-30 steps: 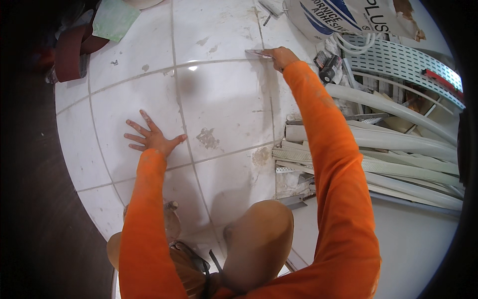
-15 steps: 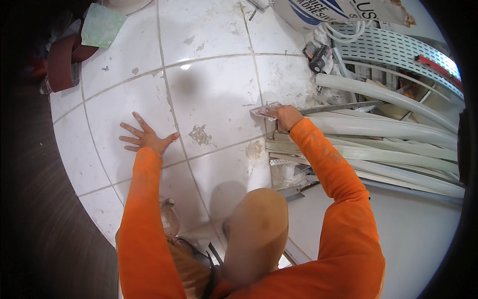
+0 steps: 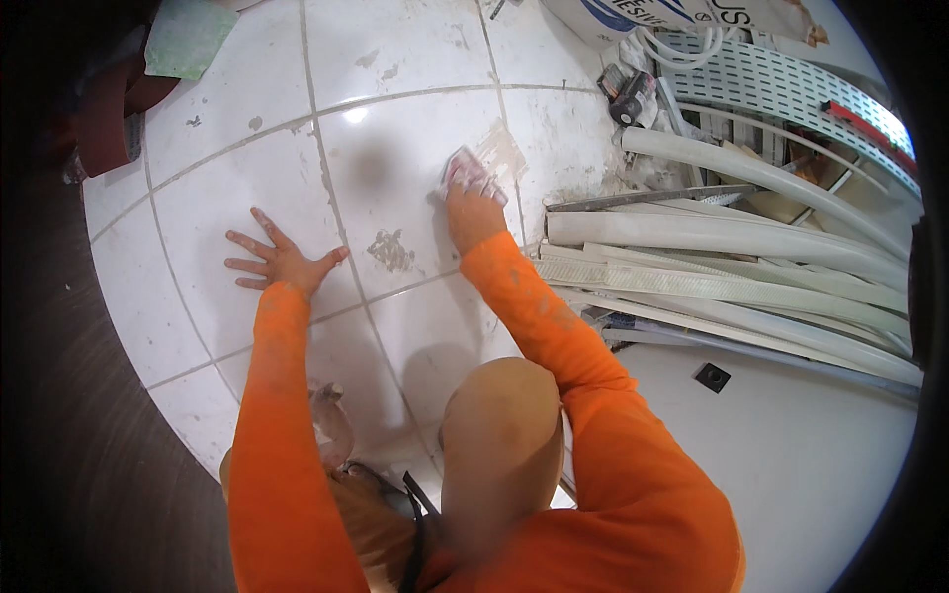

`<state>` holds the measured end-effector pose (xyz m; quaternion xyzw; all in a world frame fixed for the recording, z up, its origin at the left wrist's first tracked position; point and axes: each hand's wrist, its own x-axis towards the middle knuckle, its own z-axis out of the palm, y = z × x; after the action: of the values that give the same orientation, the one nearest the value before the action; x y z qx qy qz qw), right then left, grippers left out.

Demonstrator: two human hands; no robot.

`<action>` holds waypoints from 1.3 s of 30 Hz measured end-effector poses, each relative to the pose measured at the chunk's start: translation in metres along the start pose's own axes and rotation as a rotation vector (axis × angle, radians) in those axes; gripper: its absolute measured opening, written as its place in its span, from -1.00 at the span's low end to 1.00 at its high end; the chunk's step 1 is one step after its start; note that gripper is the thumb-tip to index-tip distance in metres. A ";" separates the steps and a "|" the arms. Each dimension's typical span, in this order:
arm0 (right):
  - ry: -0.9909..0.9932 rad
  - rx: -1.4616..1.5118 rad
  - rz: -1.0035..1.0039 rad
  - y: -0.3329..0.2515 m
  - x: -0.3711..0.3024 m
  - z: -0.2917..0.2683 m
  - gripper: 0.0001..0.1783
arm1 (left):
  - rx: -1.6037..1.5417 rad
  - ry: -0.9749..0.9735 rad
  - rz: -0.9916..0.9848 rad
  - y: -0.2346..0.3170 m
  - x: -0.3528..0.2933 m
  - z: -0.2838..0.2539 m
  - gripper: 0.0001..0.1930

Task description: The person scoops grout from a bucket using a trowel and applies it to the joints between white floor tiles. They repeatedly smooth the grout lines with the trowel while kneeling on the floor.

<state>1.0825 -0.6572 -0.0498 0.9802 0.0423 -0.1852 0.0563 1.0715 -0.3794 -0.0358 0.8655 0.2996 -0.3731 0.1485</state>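
My left hand (image 3: 275, 255) is spread out on the white tiled floor (image 3: 232, 173), with nothing in it and its fingers wide apart. Further right, my right hand (image 3: 476, 212) is closed on a flat, dusty pink-and-white pad (image 3: 463, 170) and presses it to a tile. Whether the pad is cloth or sponge I cannot tell. A tan smear (image 3: 502, 150) lies on the tile just right of the pad. Between my hands, a rough grey-brown patch (image 3: 391, 251) marks the floor.
Long white plastic strips and pipes (image 3: 732, 232) are piled at the right, below a perforated metal tray (image 3: 781, 84). A bag (image 3: 643, 20) stands at the far right. A brown abrasive roll (image 3: 109, 128) and a green sheet (image 3: 188, 38) lie far left. My bent knee (image 3: 502, 415) is near.
My right hand has slid left and away from the strips, carrying the pad. A tan smear now shows beside it. My left hand stays spread on the floor; the view has shifted slightly.
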 end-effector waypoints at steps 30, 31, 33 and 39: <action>0.031 0.466 0.177 0.114 -0.015 -0.033 -0.42 | -0.005 0.038 0.007 -0.001 0.001 0.004 0.63; -0.026 0.357 0.210 0.094 -0.006 -0.038 -0.40 | -0.003 0.054 0.000 -0.005 0.002 0.005 0.63; -0.014 0.160 0.235 0.064 -0.001 -0.019 -0.37 | -0.005 0.063 0.016 0.001 0.003 0.006 0.63; -0.041 0.114 -0.064 -0.004 -0.059 0.009 -0.27 | 0.005 0.059 0.009 -0.006 0.002 0.006 0.63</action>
<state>1.0243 -0.6582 -0.0367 0.9760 0.0620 -0.2089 -0.0046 1.0654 -0.3766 -0.0411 0.8779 0.2989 -0.3473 0.1394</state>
